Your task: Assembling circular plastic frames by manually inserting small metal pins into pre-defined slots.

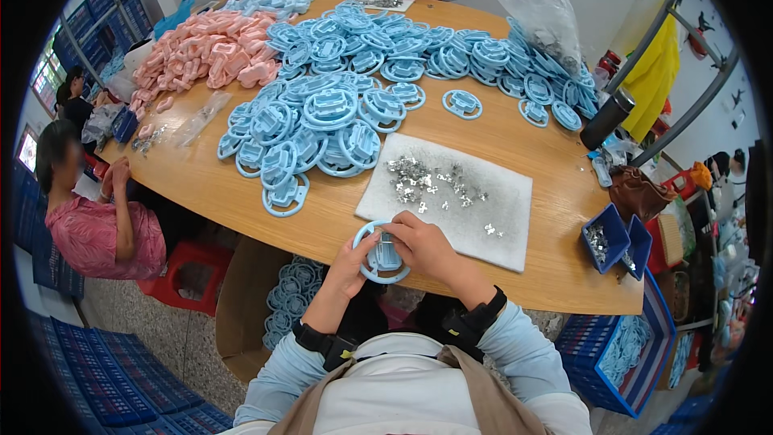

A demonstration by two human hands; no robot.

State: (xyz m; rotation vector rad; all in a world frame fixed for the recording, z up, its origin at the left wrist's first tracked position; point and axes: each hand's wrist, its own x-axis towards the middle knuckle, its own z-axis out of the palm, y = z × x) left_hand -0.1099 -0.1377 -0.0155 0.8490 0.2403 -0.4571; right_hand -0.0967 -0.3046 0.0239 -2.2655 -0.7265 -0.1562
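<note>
Just over the near table edge, a light blue round plastic part (386, 258) with a rectangular centre is held up between my hands. My left hand (346, 268) grips its left rim, fingers closed around it. The fingers of my right hand (424, 249) are bent and pressed together on the part's upper right; whether a small metal piece is under the fingertips is hidden. Beyond my hands lies a white foam-like mat (499, 185), bearing a scatter of small silvery metal clips (412, 177). A heap of similar blue parts (326, 105) covers the table ahead.
Pink plastic parts (213, 52) are piled at the far left. Blue bins (605, 234) of metal pieces and a black bottle (608, 118) stand at right. An open carton (241, 306) and a blue crate (620, 354) flank me below. Other people sit left and across.
</note>
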